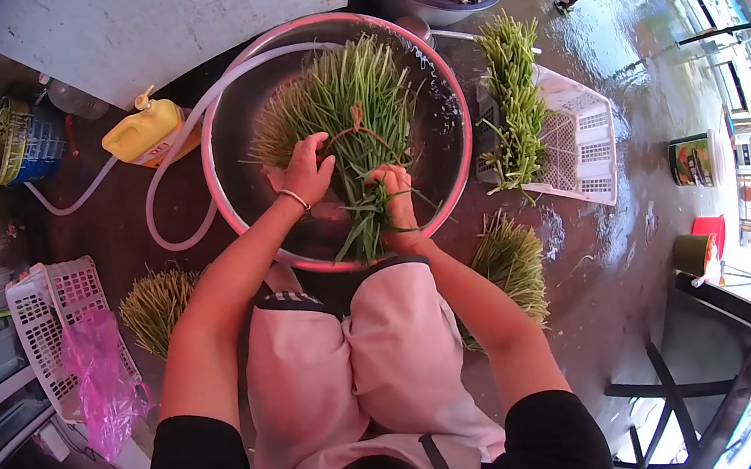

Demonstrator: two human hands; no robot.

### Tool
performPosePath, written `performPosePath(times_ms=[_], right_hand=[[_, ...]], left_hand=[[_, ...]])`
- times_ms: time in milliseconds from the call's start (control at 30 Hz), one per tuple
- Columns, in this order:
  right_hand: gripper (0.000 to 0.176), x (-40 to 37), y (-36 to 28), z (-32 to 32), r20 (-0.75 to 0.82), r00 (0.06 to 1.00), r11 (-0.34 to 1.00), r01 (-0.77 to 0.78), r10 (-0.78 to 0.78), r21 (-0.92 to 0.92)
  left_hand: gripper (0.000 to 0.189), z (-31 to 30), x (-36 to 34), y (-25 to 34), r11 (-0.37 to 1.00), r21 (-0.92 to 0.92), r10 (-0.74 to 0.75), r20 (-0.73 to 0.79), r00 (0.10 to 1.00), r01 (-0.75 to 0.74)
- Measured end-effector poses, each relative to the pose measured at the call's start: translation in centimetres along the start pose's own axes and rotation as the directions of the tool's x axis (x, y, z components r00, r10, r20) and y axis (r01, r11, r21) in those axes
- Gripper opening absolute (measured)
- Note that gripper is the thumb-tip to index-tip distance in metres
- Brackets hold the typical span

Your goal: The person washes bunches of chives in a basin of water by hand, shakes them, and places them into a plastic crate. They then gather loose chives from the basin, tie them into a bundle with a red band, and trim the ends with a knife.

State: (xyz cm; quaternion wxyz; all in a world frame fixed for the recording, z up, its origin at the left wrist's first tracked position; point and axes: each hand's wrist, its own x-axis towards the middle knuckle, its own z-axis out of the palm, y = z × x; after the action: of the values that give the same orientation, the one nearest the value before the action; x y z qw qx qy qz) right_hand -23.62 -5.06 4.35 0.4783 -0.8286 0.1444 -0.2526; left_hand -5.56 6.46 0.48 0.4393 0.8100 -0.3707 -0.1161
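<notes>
A big bunch of long green leafy stems (373, 73) lies in a wide round metal basin (242, 195) in front of my knees. A brown tie (357, 115) goes around it. My left hand (305, 170), a bracelet at its wrist, is at the bunch's left side; its fingers are curled together at the end of the tie, partly hidden. My right hand (397, 196) is wrapped around the loose leaves (366, 217) at the near end of the bunch. Dark water shows in the basin around the stems.
A hose (190, 126) runs over the basin's rim, with a yellow jug (144, 132) at left. More bunches lie at right (513, 93), near my right arm (511, 269) and by my left arm (157, 306). White crates stand right (594, 130) and left (36, 322).
</notes>
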Motion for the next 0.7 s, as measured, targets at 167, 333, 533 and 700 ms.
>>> performPosePath(times_ms=[167, 333, 533, 700], right_hand=[[0.061, -1.3, -0.1, -2.2, 0.317, 0.939, 0.879, 0.257, -0.130, -0.401], [0.060, -2.8, -0.6, -6.3, 0.543, 0.838, 0.797, 0.365, -0.056, -0.481], [0.020, -4.0, 0.7, -13.3, 0.495, 0.864, 0.837, 0.198, 0.097, -0.510], [0.015, -1.8, 0.0, -13.1, 0.136, 0.975, 0.874, -0.089, 0.173, -0.478]], left_hand=[[0.025, 0.0, -1.2, 0.6, 0.981, -0.092, -0.167, 0.060, 0.984, 0.172], [0.019, -1.2, -4.5, 2.9, 0.987, -0.113, -0.090, 0.197, 0.976, 0.114], [0.017, -1.2, -8.0, 3.6, 0.968, -0.251, 0.062, 0.312, 0.948, 0.019], [0.015, -1.3, -8.7, 3.2, 0.977, -0.213, 0.114, 0.581, 0.806, 0.015]])
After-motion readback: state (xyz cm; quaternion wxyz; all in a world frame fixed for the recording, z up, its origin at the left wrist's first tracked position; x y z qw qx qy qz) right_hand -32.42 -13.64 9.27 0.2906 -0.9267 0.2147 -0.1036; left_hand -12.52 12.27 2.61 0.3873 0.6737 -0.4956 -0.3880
